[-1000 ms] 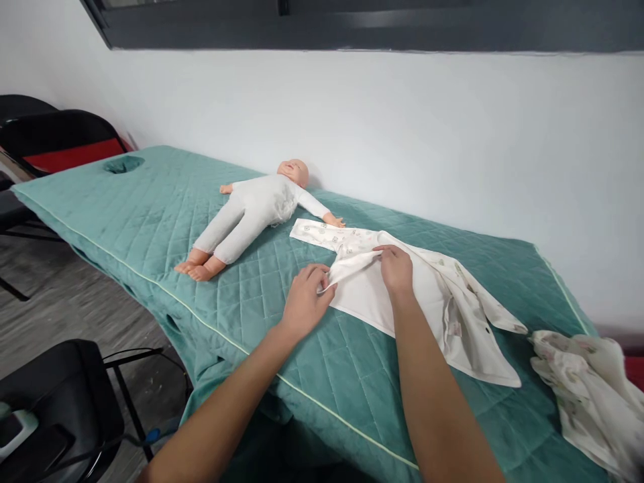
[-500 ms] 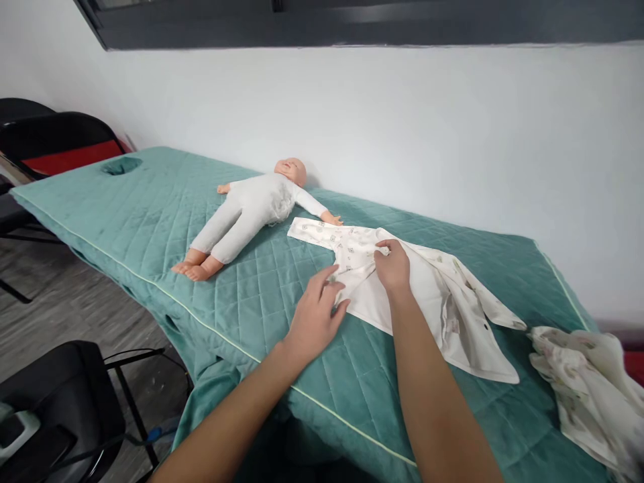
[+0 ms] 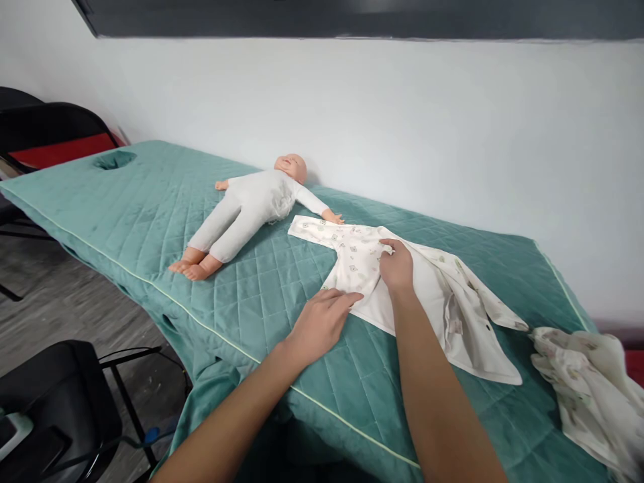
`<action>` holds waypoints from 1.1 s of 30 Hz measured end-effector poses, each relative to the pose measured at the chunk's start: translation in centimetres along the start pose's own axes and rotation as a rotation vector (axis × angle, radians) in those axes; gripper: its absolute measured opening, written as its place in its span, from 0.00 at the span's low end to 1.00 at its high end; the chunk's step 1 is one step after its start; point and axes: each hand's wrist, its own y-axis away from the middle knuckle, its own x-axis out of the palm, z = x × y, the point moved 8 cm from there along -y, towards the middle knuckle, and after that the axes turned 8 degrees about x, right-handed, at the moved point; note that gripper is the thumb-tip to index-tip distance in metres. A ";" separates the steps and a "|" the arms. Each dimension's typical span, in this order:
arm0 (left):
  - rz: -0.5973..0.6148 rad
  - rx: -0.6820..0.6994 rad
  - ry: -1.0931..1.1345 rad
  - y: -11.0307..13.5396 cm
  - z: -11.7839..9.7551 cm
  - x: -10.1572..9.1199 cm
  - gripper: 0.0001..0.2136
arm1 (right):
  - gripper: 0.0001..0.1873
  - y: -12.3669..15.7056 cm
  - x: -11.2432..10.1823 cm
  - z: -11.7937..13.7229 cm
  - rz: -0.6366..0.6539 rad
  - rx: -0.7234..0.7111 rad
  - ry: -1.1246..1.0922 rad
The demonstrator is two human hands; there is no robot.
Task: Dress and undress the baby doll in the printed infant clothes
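A white baby shirt (image 3: 355,258) with a small print lies spread on the green quilted cover, its front partly folded open. My left hand (image 3: 325,322) is at its lower hem, fingers bent onto the cloth and thumb laid along it. My right hand (image 3: 397,268) pinches the edge of the front panel between thumb and index finger. Beside the shirt's left sleeve, a baby doll (image 3: 256,201) in a white bodysuit lies on its back with arms spread. One doll hand is just above that sleeve.
The green quilted bed cover (image 3: 151,215) has a face hole (image 3: 115,159) at the far left. Crumpled white printed cloth (image 3: 583,382) lies at the right edge. Black chairs (image 3: 55,402) stand on the left. A white wall (image 3: 402,121) runs behind the bed.
My left hand has come down onto the hem, its spread fingers now bent on the cloth. My right hand keeps its pinch on the front panel. The view has shifted slightly.
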 end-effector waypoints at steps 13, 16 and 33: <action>-0.057 -0.264 -0.027 -0.3 3.0 0.0 0.12 | 0.18 -0.2 -0.9 -0.2 -0.040 0.044 0.073; -0.115 -0.285 0.055 -0.6 3.2 -0.5 0.15 | 0.15 -0.4 -0.8 -0.4 -0.024 0.063 0.054; -0.813 -0.602 0.177 2.6 7.1 -4.3 0.19 | 0.23 -2.2 7.2 4.4 0.209 -0.172 -0.160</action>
